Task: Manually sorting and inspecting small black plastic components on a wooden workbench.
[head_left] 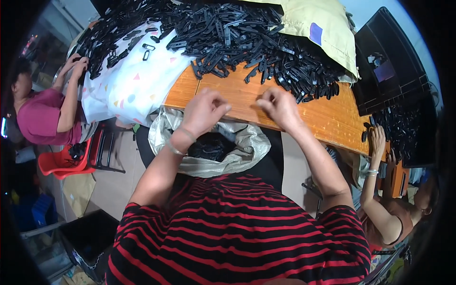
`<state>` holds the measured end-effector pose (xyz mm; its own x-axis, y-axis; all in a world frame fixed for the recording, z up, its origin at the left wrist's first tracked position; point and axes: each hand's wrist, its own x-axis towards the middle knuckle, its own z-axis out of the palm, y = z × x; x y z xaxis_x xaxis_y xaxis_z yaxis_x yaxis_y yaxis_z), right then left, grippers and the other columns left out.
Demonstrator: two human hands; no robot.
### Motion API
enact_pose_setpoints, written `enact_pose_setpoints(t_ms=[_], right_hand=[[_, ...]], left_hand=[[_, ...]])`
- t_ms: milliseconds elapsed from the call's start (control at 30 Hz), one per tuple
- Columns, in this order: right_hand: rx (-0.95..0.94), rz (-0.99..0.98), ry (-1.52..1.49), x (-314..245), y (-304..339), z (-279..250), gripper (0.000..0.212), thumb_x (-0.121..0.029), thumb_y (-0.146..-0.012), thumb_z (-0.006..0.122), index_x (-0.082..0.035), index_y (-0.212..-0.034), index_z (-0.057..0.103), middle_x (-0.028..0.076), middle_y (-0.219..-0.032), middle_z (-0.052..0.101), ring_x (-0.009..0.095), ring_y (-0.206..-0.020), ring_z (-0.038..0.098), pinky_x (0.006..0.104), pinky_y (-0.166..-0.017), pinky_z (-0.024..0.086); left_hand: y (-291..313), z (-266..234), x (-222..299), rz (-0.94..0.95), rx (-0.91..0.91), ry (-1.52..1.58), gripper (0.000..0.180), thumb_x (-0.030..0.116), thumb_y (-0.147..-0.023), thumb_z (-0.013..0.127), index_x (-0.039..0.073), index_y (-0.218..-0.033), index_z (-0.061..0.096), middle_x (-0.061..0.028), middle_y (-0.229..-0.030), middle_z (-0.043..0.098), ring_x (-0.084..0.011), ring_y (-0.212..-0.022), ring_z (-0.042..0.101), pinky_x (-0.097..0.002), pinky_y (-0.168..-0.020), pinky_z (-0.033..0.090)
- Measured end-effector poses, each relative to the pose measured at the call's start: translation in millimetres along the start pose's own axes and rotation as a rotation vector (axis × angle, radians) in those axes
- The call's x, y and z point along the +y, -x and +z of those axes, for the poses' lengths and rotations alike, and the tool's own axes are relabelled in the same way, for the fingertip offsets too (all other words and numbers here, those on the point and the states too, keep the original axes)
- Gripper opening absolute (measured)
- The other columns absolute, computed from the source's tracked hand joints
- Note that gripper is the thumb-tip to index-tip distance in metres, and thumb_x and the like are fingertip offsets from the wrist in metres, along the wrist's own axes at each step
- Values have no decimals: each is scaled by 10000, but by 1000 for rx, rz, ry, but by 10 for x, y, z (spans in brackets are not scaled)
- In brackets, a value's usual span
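Note:
My left hand [204, 111] hovers over the near edge of the wooden table, with its fingers curled and the thumb held apart from them. Nothing shows in it. Just below is the open mouth of a pale woven sack [251, 147] at my lap, with black pieces [209, 147] inside. A blurred greyish piece [225, 132] is at the sack's far rim, under the left hand. To the right, my right hand [280, 109] is over the table with thumb and fingers curled into a pinch; whether anything small is between them is hidden.
A large heap of black plastic clip-like parts [232, 33] covers the table's [237, 95] far side. A yellowish sack [318, 19] lies behind it, a patterned white sheet [137, 90] to the left. Co-workers [45, 114] sit at both sides. A red chair [64, 161] stands left.

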<state>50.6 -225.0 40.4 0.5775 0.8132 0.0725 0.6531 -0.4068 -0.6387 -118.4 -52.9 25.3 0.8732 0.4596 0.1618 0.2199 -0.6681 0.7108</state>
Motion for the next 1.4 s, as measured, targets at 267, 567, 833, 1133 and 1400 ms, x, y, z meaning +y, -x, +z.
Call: enact_pose_setpoints(t_ms=[267,567,833,1133,1400], right_hand=[[84,-85,297,232,-152,9,229,-88,-733,759,-42,-932,655,133,-926,636,365,-819,638,428,-720,513],[97,-97,-145,295,-351,170,280,-184,-812,756,-7,-992,636,77,-786,627,181,-622,598,305,-549,472],[-107,269,-791,258,-271,23,140,-165,-928,641,-33,-958,604,30,-680,605,69,-468,505,199,-423,383],[-93,374,-725,207,-213,102,122,-138,-933,627,-37,-893,570,27,-653,595,70,-459,491,200,-422,376],[-111,395,-572,140,-250,84,133,-115,-932,619,-30,-851,557,26,-619,576,69,-452,478,207,-401,356]], left_hand=[[-872,614,126,164,219,-226,249,217,-804,711,29,-956,651,-144,-868,592,-319,-802,628,-411,-703,512],[-696,324,24,194,222,-153,138,122,-805,677,49,-873,581,-113,-816,616,-334,-754,617,-414,-649,493],[-596,362,104,31,-69,499,171,49,-771,745,23,-883,619,-49,-779,640,-140,-693,626,-267,-633,510],[-596,465,65,-145,-79,571,144,91,-787,748,-1,-861,667,-45,-778,663,-103,-704,614,-250,-658,511],[-636,536,8,-192,-80,407,159,120,-769,747,11,-835,652,-52,-757,655,-125,-696,611,-271,-652,502]])
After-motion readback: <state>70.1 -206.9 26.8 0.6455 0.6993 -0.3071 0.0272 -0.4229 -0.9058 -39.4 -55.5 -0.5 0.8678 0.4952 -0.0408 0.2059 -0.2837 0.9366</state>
